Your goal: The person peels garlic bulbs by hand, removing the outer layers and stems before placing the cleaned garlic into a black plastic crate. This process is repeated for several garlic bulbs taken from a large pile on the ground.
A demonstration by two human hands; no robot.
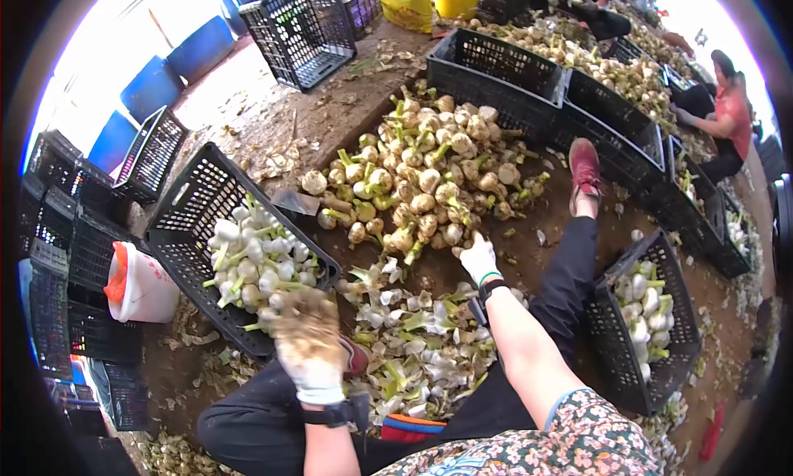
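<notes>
head view: right hand (479, 257) nearer bulb pile (421, 178), pile just ahead of grip; left hand (310, 348) blurred beside crate (182, 216); cannot tell either grip's state.

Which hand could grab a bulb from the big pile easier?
Probably the right hand: it is stretched forward at the near edge of the pile of bulbs. The left hand is blurred, back beside the black crate, farther from the pile.
</notes>
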